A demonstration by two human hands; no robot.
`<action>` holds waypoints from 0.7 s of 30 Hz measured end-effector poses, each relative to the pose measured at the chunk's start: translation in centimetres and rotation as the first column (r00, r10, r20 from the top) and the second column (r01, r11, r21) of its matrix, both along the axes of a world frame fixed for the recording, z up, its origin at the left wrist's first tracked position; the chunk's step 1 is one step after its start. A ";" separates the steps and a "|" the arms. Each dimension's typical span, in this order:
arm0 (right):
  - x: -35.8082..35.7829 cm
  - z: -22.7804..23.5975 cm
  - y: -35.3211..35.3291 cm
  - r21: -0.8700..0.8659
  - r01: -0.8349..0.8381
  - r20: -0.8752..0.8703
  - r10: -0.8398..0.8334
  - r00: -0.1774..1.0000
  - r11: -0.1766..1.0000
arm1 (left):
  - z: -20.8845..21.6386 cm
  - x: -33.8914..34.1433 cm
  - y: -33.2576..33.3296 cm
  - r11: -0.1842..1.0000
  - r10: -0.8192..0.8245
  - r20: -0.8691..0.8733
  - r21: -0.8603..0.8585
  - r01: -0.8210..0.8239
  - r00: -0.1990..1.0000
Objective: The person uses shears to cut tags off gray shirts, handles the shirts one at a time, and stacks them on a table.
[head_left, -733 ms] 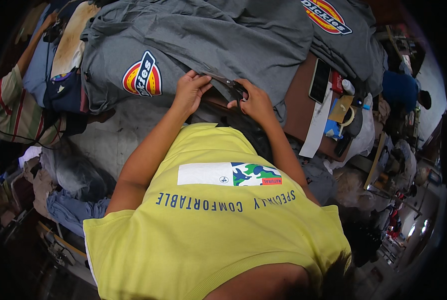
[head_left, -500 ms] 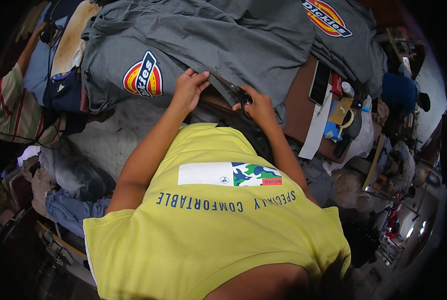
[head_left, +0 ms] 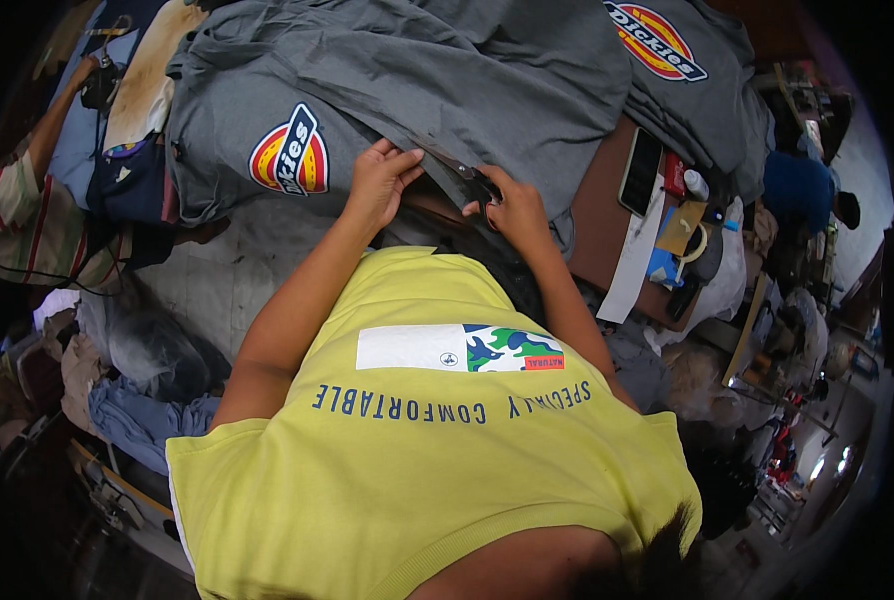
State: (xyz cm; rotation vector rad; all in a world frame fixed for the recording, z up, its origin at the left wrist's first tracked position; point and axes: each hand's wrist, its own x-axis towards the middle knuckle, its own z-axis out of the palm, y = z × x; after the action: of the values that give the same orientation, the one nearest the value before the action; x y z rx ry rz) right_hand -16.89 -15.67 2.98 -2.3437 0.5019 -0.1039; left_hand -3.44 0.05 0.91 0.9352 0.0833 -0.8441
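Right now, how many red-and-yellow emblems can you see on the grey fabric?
2: one emblem left of the left hand, the other emblem at the upper right, beyond the phone. Folds in the grey fabric may hide more.

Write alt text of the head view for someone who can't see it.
A person's right hand holds scissors at the edge of grey cloth with a colourful badge, while the left hand pinches that edge. A phone lies on the brown tabletop at right; a co-worker in stripes is at left.
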 end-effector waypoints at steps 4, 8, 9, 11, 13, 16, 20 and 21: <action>0.1 0.4 0.2 -0.007 -0.007 0.037 0.007 0.999 1.000 | -0.1 0.0 0.1 1.000 0.002 0.011 0.013 -0.003 1.000; 1.3 1.7 0.5 -0.079 -0.049 -0.023 0.047 0.999 0.996 | -0.3 0.0 0.1 1.000 0.000 0.026 0.014 0.000 1.000; 1.6 2.1 0.6 -0.071 -0.045 -0.044 0.042 0.998 0.996 | -0.3 0.0 0.1 1.000 -0.004 0.032 0.015 0.003 0.999; 1.9 2.1 0.6 -0.065 -0.049 -0.065 0.045 0.997 0.997 | -0.2 0.0 0.1 1.000 0.001 0.033 0.014 -0.002 0.999; 1.9 1.5 0.3 -0.073 -0.065 -0.063 0.061 0.996 0.995 | 0.0 0.0 0.0 1.000 0.003 0.034 0.015 -0.003 0.999; 1.4 0.6 0.0 -0.037 -0.062 -0.045 0.061 0.997 0.997 | 0.3 0.2 0.1 1.000 0.020 0.006 0.011 -0.020 1.000; 1.2 0.4 0.2 -0.048 -0.036 -0.025 0.035 0.999 0.998 | 0.0 1.2 0.3 0.997 0.071 -0.037 -0.019 -0.072 0.997; 1.3 0.5 0.3 -0.062 -0.049 -0.007 0.048 0.999 0.997 | -0.1 1.3 0.4 0.997 0.077 -0.029 -0.026 -0.078 0.997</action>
State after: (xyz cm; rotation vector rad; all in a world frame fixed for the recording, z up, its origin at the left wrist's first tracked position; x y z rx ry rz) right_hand -15.56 -15.39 3.49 -2.4156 0.4500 -0.0913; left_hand -2.15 0.45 0.79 0.8892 0.1315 -0.7846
